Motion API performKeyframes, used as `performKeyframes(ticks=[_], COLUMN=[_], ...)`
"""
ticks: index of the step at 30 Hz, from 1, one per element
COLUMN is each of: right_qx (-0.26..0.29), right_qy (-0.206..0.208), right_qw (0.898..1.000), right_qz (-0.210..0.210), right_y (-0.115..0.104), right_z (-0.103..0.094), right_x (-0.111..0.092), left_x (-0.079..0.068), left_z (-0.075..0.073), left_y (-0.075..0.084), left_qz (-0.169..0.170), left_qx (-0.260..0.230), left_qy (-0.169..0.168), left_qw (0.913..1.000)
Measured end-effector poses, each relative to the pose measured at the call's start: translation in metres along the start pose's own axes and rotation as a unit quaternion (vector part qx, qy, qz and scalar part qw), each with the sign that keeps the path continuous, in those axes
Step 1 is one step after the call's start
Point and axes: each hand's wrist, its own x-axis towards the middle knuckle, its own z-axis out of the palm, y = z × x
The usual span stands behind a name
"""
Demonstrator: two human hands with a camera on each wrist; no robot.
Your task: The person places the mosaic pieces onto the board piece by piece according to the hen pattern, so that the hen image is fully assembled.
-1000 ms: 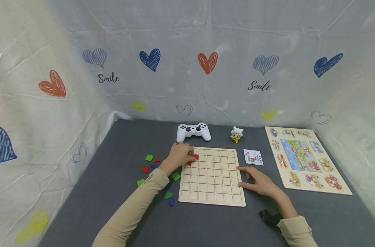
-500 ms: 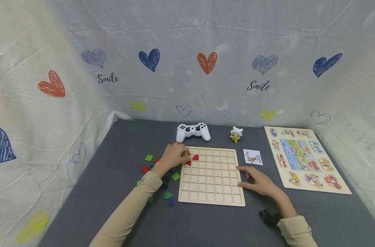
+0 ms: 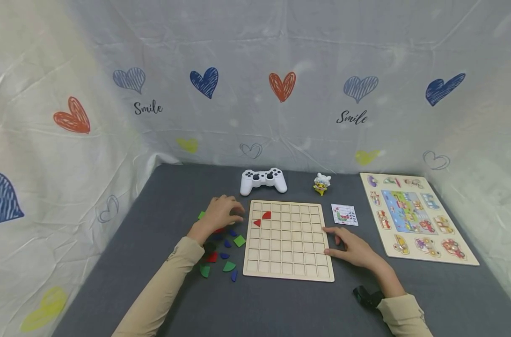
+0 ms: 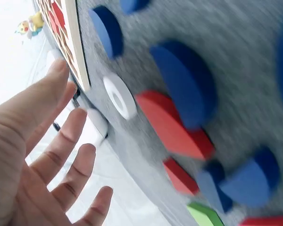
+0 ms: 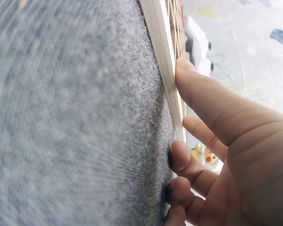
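Note:
A wooden grid board lies in the middle of the table. Two red pieces sit in its upper left cells: a quarter-round piece and a smaller pointed piece. My left hand hovers left of the board over loose coloured pieces, its fingers spread and holding nothing in the left wrist view. Below it are blue pieces, red pieces and a white ring-shaped item. My right hand rests against the board's right edge, thumb and index fingertip touching the rim.
Behind the board are a white game controller and a small figurine. A printed pattern card lies to the right, beside a wooden picture puzzle. A patterned curtain closes off the table's back.
My left hand has let go of the red quarter-round piece on the board and moved left, over the loose pieces. The right hand has stayed in place.

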Motion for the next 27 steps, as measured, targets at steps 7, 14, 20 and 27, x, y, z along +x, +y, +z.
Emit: performKeyframes(ticks=[7,14,20,27], right_qx=[0.002,0.001,0.002,0.006], right_qy=[0.0,-0.001,-0.002,-0.002], right_qw=[1.0,1.0,1.0,1.0], right_qz=[-0.004,0.002,0.006,0.006], right_y=[0.0,-0.001,-0.001,-0.002], right_z=[0.0,0.0,0.001,0.0], right_x=[0.0,-0.001,-0.001,-0.001], left_x=[-0.01,-0.014,-0.014,-0.011], left_z=[-0.005,-0.004,-0.002,-0.002], left_y=[-0.013,-0.022,-0.022,-0.017], left_qz=[0.01,0.017,0.016,0.013], left_qx=[-0.016,-0.007,0.011,0.026], left_qy=[-0.04,-0.056,-0.059,-0.047], left_qw=[0.999,0.9983,0.998,0.9985])
